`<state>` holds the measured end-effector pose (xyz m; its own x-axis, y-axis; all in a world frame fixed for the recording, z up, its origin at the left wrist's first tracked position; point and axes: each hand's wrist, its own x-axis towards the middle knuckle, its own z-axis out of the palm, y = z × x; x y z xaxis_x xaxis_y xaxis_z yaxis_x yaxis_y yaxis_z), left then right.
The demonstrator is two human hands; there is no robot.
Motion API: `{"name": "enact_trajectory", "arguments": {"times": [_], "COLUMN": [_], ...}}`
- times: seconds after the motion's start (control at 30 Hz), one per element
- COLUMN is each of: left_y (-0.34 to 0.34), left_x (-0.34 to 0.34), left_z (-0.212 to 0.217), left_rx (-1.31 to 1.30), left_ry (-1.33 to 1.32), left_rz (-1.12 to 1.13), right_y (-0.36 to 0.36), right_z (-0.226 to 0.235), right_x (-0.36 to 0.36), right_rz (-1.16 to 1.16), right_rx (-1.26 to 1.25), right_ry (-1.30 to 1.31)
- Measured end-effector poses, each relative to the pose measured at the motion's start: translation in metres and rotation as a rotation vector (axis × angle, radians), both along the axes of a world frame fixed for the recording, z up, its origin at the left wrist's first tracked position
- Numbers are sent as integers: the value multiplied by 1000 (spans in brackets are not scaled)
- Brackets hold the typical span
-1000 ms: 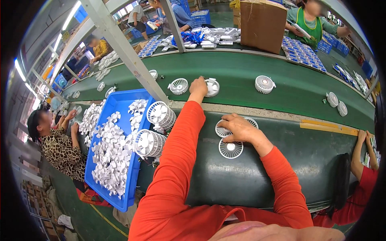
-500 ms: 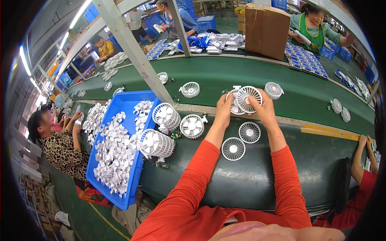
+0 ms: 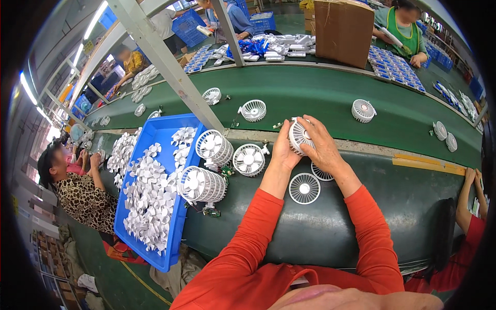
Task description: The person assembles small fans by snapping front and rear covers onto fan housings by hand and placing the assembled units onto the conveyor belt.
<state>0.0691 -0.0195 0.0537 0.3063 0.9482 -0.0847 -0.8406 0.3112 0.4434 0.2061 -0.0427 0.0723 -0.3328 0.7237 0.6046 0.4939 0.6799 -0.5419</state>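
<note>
Both of my hands close around one round white fan housing [image 3: 298,135] above the near edge of the green belt. My left hand [image 3: 282,151] grips its left side. My right hand [image 3: 324,145] covers its right side and top. Two flat white fan grilles [image 3: 304,188] lie on the dark bench just below my hands, one of them [image 3: 321,174] partly under my right wrist. A white fan body with blades [image 3: 248,159] lies to the left of my left hand.
A blue tray [image 3: 156,135] of white fan blades sits at left, with stacked fan housings [image 3: 202,184] along its right edge. More fans [image 3: 363,110] ride the green conveyor [image 3: 310,93]. A cardboard box [image 3: 343,30] stands beyond. Other people work at left, right and across.
My left hand reached out to the belt, then drew back with a fan housing. My right hand left the grille on the bench and joined it on the housing, closer to me now.
</note>
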Motion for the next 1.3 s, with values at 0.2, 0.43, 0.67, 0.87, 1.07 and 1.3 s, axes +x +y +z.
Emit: {"name": "enact_trajectory", "arguments": {"times": [0.2, 0.43, 0.67, 0.87, 1.07, 1.3], "left_y": [-14, -34, -29, -40, -38, -41], "left_x": [16, 39, 30, 39, 39, 36], "left_z": [11, 19, 22, 35, 32, 31], "left_rx": [114, 718, 599, 853, 864, 695], "left_ry": [210, 943, 655, 1026, 1023, 806], "left_rz": [392, 905, 748, 900, 934, 848], "right_y": [0, -5, -5, -3, -1, -13], "right_z": [-6, -1, 10, 6, 6, -2], "right_x": [-7, -16, -14, -9, -9, -22], "right_rz": [57, 207, 122, 238, 331, 297], "right_rx": [-1, -331, -196, -323, -320, -244], "right_ry": [115, 564, 350, 500, 554, 670]}}
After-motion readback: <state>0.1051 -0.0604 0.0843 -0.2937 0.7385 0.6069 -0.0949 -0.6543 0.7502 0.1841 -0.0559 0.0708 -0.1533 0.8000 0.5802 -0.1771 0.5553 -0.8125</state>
